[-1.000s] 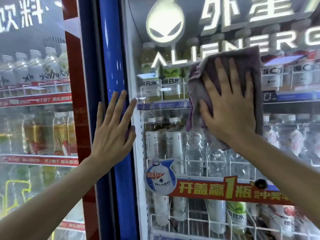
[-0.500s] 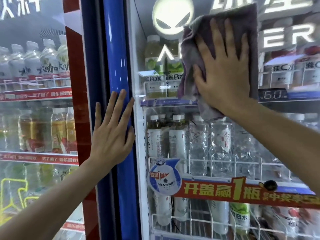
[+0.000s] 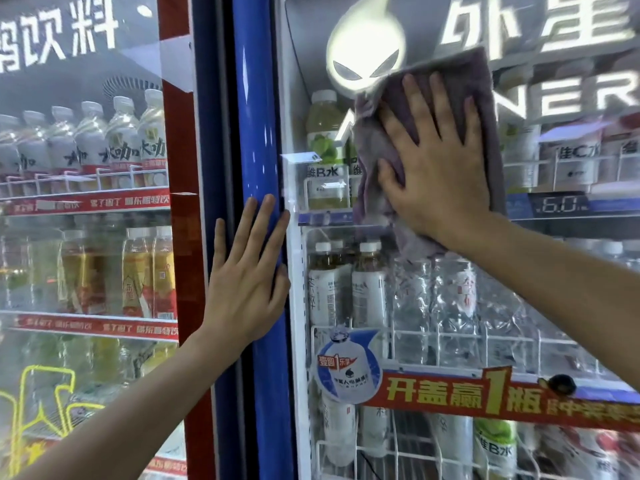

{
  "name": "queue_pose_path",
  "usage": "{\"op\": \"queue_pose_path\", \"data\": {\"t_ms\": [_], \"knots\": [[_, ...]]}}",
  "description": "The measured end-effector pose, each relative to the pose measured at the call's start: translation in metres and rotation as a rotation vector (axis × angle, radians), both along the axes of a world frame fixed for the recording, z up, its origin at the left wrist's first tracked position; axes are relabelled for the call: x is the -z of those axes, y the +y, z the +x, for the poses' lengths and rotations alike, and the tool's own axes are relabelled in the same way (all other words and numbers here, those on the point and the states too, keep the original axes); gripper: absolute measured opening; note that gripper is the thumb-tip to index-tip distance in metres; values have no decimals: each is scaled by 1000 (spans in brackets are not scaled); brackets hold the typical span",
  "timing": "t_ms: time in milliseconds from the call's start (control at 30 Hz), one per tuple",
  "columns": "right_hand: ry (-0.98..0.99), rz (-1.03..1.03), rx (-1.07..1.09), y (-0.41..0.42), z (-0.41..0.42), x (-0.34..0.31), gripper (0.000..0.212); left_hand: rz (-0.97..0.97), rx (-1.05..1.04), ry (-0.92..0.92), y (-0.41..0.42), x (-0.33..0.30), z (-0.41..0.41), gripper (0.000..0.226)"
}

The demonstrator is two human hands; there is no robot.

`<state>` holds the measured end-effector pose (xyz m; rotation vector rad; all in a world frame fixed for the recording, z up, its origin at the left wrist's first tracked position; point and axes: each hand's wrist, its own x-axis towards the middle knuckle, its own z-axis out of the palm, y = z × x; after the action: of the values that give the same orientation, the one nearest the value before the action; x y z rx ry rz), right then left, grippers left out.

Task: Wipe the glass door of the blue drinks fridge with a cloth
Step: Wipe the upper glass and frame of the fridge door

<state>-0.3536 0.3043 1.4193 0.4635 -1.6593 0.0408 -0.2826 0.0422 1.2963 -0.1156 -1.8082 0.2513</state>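
The blue drinks fridge fills the right of the head view, its glass door (image 3: pixel 433 323) edged by a blue frame (image 3: pixel 254 133). A purple-grey cloth (image 3: pixel 481 84) lies flat on the upper glass, just right of the glowing alien logo (image 3: pixel 363 53). My right hand (image 3: pixel 440 161) presses the cloth against the glass with straight, spread fingers. My left hand (image 3: pixel 246 271) rests flat on the blue frame at mid height, fingers straight and pointing up. Part of the cloth is hidden under my right hand.
A red-framed fridge (image 3: pixel 176 237) stands directly to the left, stocked with bottles. Behind the blue fridge's glass are shelves of bottles, a red promotional banner (image 3: pixel 485 396) and a round bottle sticker (image 3: pixel 346 368).
My right hand has slid the cloth up the glass from mid height to beside the alien logo. My left hand has stayed on the blue frame.
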Motion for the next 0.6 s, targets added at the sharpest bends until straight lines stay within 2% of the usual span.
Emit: {"op": "queue_pose_path", "data": {"t_ms": [133, 233, 400, 500, 600], "knots": [[-6, -67, -3, -9, 2, -5, 64, 8, 1, 4, -1, 1, 0, 73], [-36, -79, 8, -11, 5, 36, 64, 3, 4, 3, -2, 3, 0, 72], [-46, 52, 31, -17, 10, 100, 66, 0, 0, 35, -4, 7, -3, 71], [-27, 101, 33, -18, 9, 83, 67, 6, 5, 51, -3, 8, -5, 68], [8, 125, 20, -29, 6, 34, 66, 11, 3, 42, -3, 7, -4, 67]]}}
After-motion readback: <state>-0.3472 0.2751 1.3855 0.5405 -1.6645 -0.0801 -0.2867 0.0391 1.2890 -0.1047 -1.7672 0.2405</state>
